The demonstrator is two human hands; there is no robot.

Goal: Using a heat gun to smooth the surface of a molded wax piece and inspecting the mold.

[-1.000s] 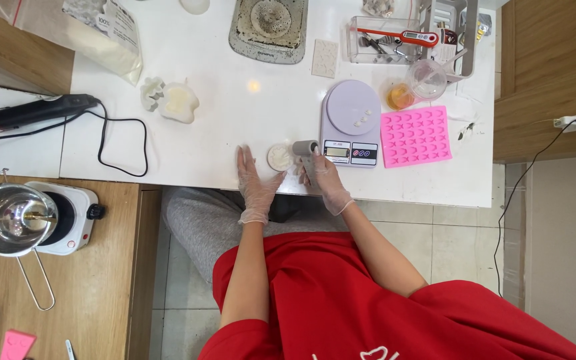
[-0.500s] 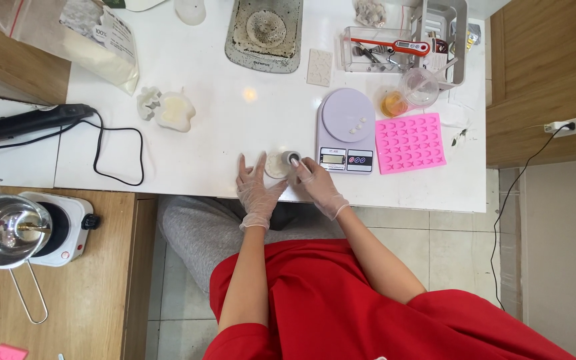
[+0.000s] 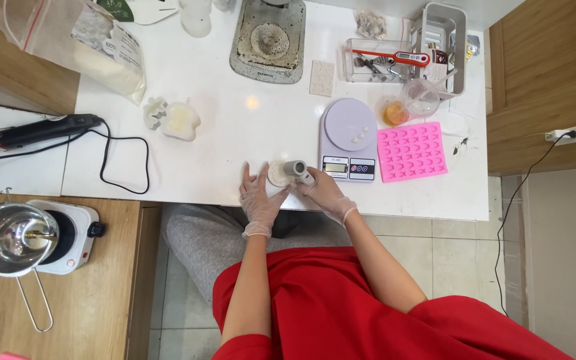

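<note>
White tabletop [image 3: 235,153] fills upper middle of frame. On it:
- clear plastic bag of white powder [image 3: 95,50], upper left
- grey square grinder-like base [image 3: 268,40], top centre
- small white moulded pieces [image 3: 171,120], left of centre
- lilac round-plate digital scale [image 3: 348,140], right of centre
- pink silicone mould tray [image 3: 411,151], just right of scale
- clear cup of amber liquid [image 3: 395,113], above mould
- clear box with red thermometer [image 3: 385,60], upper right
- small round white container [image 3: 278,175], near front edge
</note>
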